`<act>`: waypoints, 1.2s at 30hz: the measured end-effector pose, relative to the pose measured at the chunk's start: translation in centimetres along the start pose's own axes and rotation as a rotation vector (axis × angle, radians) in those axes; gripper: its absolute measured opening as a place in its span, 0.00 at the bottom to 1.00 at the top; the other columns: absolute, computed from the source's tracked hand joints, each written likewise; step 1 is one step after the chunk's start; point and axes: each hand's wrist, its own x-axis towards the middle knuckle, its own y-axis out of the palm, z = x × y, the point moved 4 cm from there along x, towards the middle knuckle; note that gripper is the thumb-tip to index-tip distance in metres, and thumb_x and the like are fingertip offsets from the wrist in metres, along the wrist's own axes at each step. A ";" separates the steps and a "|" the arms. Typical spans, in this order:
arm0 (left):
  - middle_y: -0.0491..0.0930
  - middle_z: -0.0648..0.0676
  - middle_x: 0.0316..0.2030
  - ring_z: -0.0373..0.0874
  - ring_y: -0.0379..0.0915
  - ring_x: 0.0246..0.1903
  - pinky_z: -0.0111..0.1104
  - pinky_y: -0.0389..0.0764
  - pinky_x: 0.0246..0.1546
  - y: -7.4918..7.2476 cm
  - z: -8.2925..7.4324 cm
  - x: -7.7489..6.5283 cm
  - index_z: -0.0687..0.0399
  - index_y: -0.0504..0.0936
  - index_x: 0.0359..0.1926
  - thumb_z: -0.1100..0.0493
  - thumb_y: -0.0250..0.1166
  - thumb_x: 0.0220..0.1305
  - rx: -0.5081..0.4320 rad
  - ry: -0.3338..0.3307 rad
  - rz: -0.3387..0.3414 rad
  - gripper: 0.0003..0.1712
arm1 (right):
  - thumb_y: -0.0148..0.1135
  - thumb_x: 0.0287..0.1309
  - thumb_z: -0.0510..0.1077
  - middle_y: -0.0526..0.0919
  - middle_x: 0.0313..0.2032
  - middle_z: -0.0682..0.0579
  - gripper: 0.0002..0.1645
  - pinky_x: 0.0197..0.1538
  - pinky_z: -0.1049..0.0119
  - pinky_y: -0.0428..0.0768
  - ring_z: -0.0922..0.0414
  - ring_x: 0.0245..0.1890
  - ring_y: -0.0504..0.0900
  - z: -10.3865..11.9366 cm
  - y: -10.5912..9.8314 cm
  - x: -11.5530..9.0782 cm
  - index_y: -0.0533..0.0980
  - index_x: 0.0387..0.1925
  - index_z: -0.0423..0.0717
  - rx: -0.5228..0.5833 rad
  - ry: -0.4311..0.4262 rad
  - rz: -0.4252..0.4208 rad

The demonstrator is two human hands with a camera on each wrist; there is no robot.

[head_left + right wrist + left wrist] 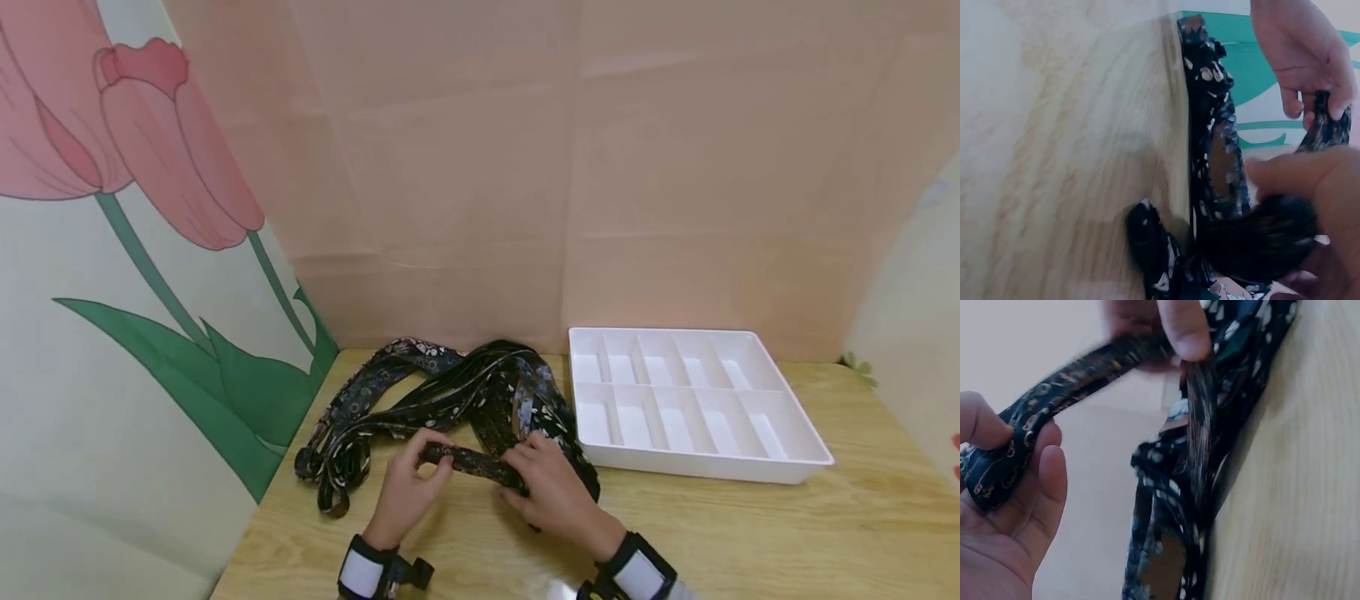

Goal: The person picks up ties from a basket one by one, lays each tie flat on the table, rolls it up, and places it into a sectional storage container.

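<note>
A narrow, dark floral strip of cloth [476, 465], like a folded scarf, stretches between both hands just above the table. My left hand [405, 492] pinches one end between thumb and fingers; the left wrist view shows the cloth [1000, 450] lying across those fingers. Farther along, my right hand [555, 492] grips the strip, and from there the cloth hangs down. Behind the hands lies a heap of similar dark floral scarves [442, 400], looped and bunched. Where the held strip runs into the heap is hidden by my right hand.
A white tray [701, 468] with several compartments stands right of the heap, close to the back wall. Wooden table [885, 500] surface extends to the right and front. A tulip-painted wall [180, 158] borders the left side.
</note>
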 end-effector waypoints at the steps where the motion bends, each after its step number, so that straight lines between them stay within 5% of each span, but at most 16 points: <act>1: 0.88 0.53 0.44 0.38 0.85 0.38 0.36 0.86 0.41 -0.3 0.0 0.1 0.50 0.84 0.49 0.76 0.65 0.67 -0.010 0.015 -0.016 0.18 | 0.85 0.51 0.51 0.83 0.36 0.61 0.18 0.46 0.60 0.72 0.60 0.42 0.71 0.0 -0.1 0.1 0.84 0.40 0.55 0.004 -0.001 -0.007; 6: 0.87 0.59 0.42 0.51 0.86 0.30 0.39 0.87 0.33 -1.7 0.0 0.4 0.55 0.83 0.50 0.78 0.61 0.69 -0.083 0.035 -0.089 0.17 | 0.80 0.57 0.43 0.87 0.54 0.51 0.21 0.68 0.41 0.78 0.48 0.65 0.79 -0.2 -0.3 0.4 0.83 0.51 0.51 0.089 0.023 0.095; 9: 0.86 0.61 0.42 0.47 0.86 0.29 0.38 0.87 0.32 -2.8 0.2 0.4 0.60 0.82 0.50 0.78 0.59 0.71 -0.099 -0.012 -0.149 0.15 | 0.78 0.60 0.43 0.87 0.55 0.52 0.24 0.61 0.48 0.81 0.52 0.56 0.81 -0.5 -0.3 0.4 0.82 0.58 0.50 0.084 0.077 0.141; 12: 0.84 0.62 0.42 0.43 0.86 0.28 0.39 0.87 0.30 -3.8 0.5 0.3 0.63 0.81 0.51 0.78 0.58 0.71 -0.118 -0.063 -0.211 0.13 | 0.79 0.59 0.45 0.86 0.47 0.56 0.22 0.49 0.55 0.80 0.58 0.46 0.77 -0.6 -0.6 0.4 0.84 0.54 0.51 0.091 0.101 0.114; 18: 0.81 0.58 0.46 0.42 0.84 0.27 0.35 0.87 0.31 -5.3 0.9 0.1 0.64 0.80 0.52 0.77 0.57 0.73 -0.154 -0.128 -0.279 0.13 | 0.77 0.60 0.42 0.86 0.57 0.49 0.22 0.61 0.43 0.80 0.49 0.60 0.81 -0.8 -0.5 0.4 0.82 0.55 0.50 0.120 0.055 0.144; 22: 0.81 0.56 0.42 0.41 0.82 0.25 0.35 0.77 0.22 -6.3 1.0 0.0 0.63 0.79 0.54 0.72 0.57 0.76 -0.132 -0.152 -0.329 0.11 | 0.72 0.68 0.42 0.87 0.53 0.53 0.20 0.57 0.53 0.81 0.55 0.54 0.80 -1.3 -0.5 0.3 0.80 0.59 0.50 0.113 0.094 0.124; 26: 0.81 0.55 0.32 0.43 0.86 0.28 0.36 0.66 0.13 -7.3 1.3 -0.2 0.62 0.78 0.55 0.69 0.56 0.79 -0.149 -0.185 -0.378 0.09 | 0.72 0.68 0.42 0.83 0.53 0.58 0.24 0.53 0.55 0.79 0.58 0.54 0.75 -1.3 -1.4 0.8 0.79 0.63 0.50 0.270 0.155 0.017; 29: 0.82 0.55 0.27 0.44 0.85 0.27 0.35 0.61 0.10 -7.7 1.6 -0.5 0.62 0.77 0.56 0.68 0.56 0.80 -0.154 -0.199 -0.384 0.09 | 0.75 0.64 0.38 0.80 0.55 0.56 0.29 0.61 0.47 0.79 0.54 0.59 0.74 -1.3 -1.8 1.4 0.78 0.64 0.49 0.341 0.174 0.013; 33: 0.84 0.56 0.24 0.43 0.71 0.12 0.33 0.58 0.08 -7.9 1.8 -0.7 0.61 0.77 0.56 0.67 0.56 0.81 -0.141 -0.212 -0.386 0.09 | 0.73 0.59 0.29 0.79 0.56 0.53 0.25 0.71 0.38 0.73 0.50 0.61 0.73 -1.5 -1.2 2.0 0.79 0.55 0.48 0.228 0.136 0.111; 36: 0.81 0.52 0.20 0.41 0.59 0.07 0.32 0.58 0.08 -8.2 1.8 -0.9 0.60 0.78 0.56 0.67 0.57 0.80 -0.112 -0.227 -0.416 0.09 | 0.72 0.57 0.26 0.82 0.55 0.53 0.24 0.64 0.46 0.77 0.52 0.54 0.73 -1.9 -0.3 2.2 0.78 0.48 0.51 0.116 0.081 0.149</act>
